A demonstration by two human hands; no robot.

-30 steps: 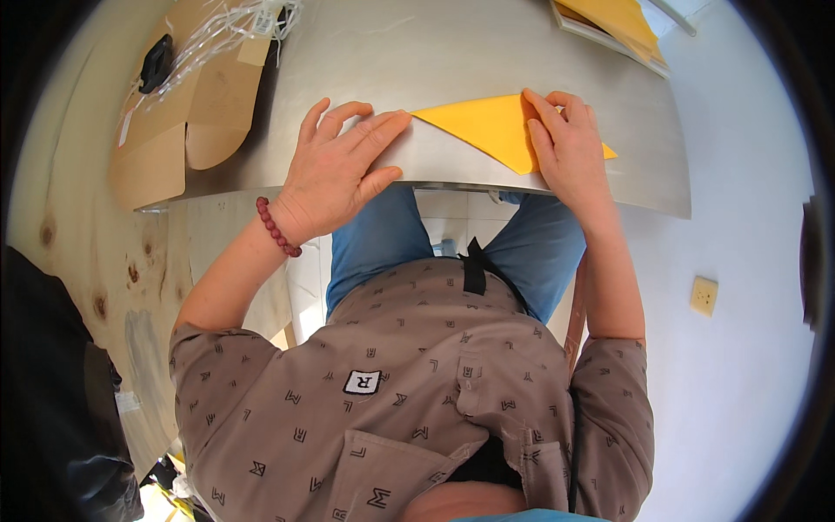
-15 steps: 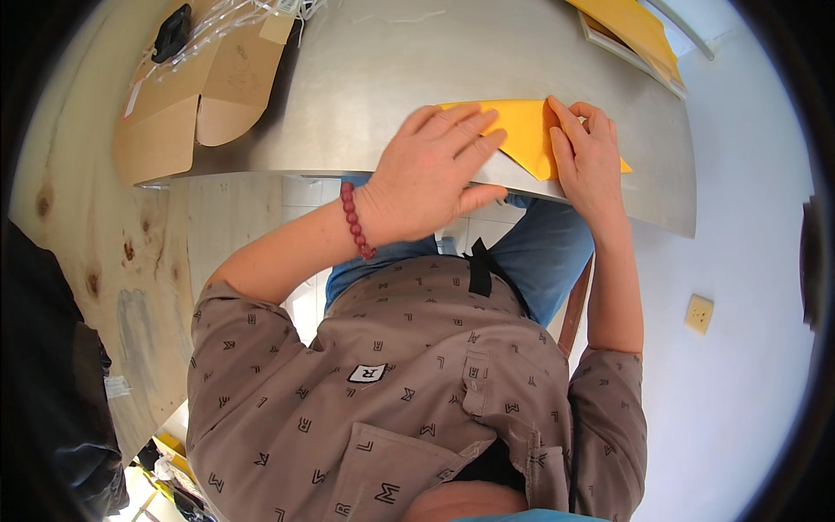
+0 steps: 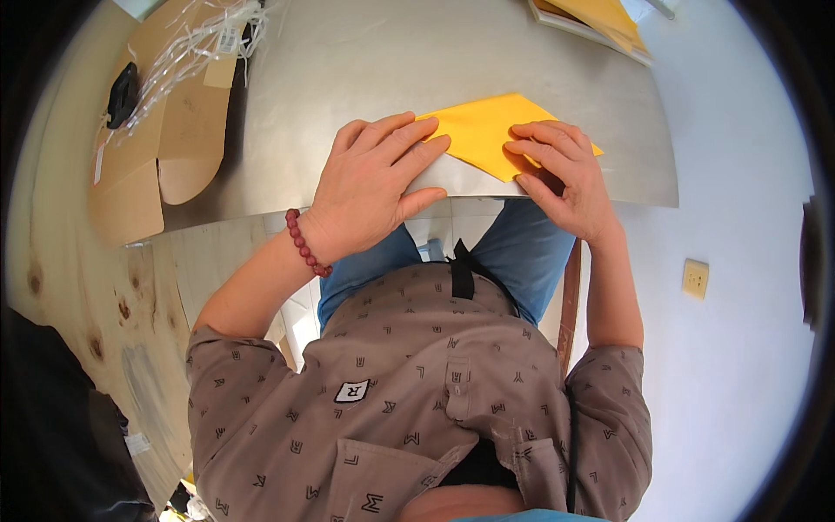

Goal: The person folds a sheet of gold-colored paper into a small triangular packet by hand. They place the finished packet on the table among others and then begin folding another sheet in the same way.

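Note:
A folded sheet of yellow paper [image 3: 487,130] lies on the metal table near its front edge, with a pointed corner at the top and another at the right. My left hand [image 3: 374,170] rests on the paper's left end, fingers stretched out and thumb apart. Over the right part of the sheet is my right hand [image 3: 561,174], its fingers loosely bent and their tips touching the paper. Its thumb stands apart from the fingers, near the lower edge, with nothing visibly gripped between them. Part of the sheet is hidden under both hands.
At the left of the metal table [image 3: 348,70] stands an open cardboard box [image 3: 196,130] with white shredded strips [image 3: 187,56] and a black object [image 3: 123,94]. More yellow paper [image 3: 609,22] lies stacked at the far right. A pale wall with a socket [image 3: 695,278] is on the right.
My right hand has come off the paper's upper edge and moved lower on the sheet, its fingers spreading. The paper's top corner now shows. The whole view has shifted slightly.

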